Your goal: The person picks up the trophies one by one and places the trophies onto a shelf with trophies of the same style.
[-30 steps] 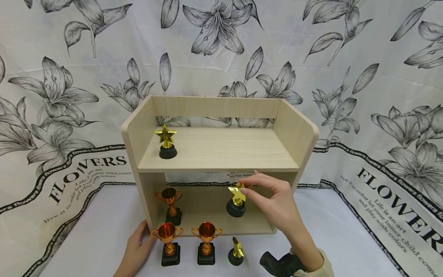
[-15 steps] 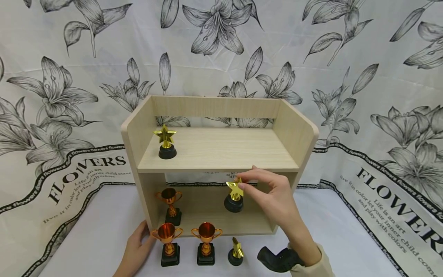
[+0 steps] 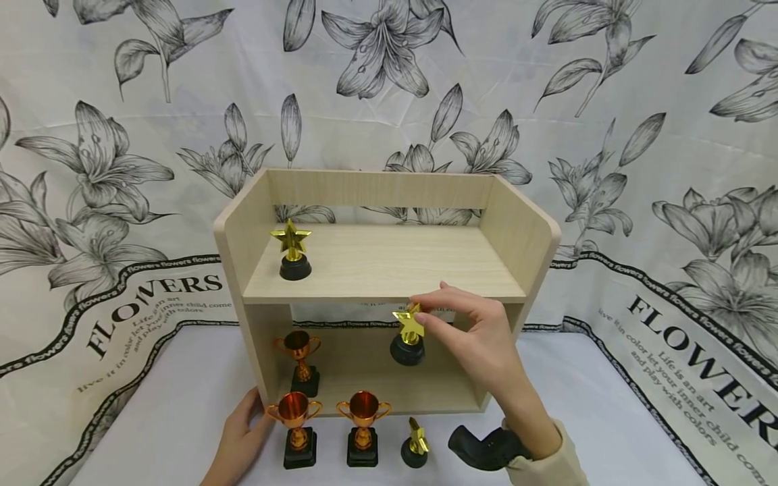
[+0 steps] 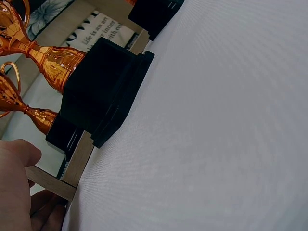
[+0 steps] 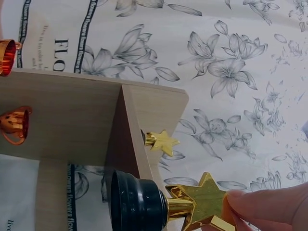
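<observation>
Fingers of the left hand (image 3: pixel 240 435) grip the side of the wooden shelf (image 3: pixel 379 187) near eight o'clock from its centre. A copper cup (image 3: pixel 298 439) stands on the bench (image 3: pixel 164 425) at seven; an upper star trophy (image 3: pixel 294 253) stands at ten, a second cup (image 3: pixel 302 371) in the lower compartment (image 3: pixel 365 368) at eight. A third cup (image 3: pixel 362 439) stands at six. The held star trophy (image 3: pixel 410 329) hangs, slightly tilted, before the lower compartment at five; a bench star trophy (image 3: pixel 416 445) stands below. Fingers of the right hand (image 3: pixel 477 334), nearly together, pinch the held star trophy by its star.

Room on upper shelf (image 3: pixel 389 260) (trophy (image 3: pixel 294 252) at left)
</observation>
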`<state>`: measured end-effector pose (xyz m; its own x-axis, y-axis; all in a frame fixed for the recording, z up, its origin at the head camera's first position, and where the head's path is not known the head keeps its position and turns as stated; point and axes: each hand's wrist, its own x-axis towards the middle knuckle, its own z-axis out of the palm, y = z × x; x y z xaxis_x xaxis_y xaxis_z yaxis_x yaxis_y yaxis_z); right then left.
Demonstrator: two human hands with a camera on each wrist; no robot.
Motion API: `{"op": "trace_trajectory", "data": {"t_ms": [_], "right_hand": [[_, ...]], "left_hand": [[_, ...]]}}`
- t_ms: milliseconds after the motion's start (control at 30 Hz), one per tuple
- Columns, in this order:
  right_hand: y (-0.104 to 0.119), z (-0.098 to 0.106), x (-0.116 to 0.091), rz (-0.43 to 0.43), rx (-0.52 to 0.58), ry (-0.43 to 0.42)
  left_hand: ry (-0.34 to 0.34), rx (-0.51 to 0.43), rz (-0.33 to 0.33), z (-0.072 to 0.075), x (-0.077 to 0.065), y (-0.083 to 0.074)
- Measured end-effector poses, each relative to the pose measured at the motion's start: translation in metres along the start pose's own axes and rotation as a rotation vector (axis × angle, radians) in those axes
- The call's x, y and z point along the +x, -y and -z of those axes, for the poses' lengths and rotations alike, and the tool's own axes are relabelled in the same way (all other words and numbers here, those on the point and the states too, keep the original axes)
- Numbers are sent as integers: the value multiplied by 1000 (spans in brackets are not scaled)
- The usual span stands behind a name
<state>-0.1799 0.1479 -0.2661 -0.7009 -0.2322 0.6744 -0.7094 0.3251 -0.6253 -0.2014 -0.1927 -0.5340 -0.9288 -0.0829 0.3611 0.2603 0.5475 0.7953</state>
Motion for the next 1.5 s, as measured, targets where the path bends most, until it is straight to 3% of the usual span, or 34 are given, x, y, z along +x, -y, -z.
{"op": "trace_trajectory", "data": {"t_ms": [467, 800, 1500], "right_hand": [[9, -1, 11, 26, 9, -11], [13, -2, 18, 1, 9, -8], [16, -5, 36, 14, -5, -18]], "left_hand": [[-14, -6, -20, -2, 1, 2], [7, 25, 32, -3, 3, 7], [9, -25, 29, -1, 1, 4]]}}
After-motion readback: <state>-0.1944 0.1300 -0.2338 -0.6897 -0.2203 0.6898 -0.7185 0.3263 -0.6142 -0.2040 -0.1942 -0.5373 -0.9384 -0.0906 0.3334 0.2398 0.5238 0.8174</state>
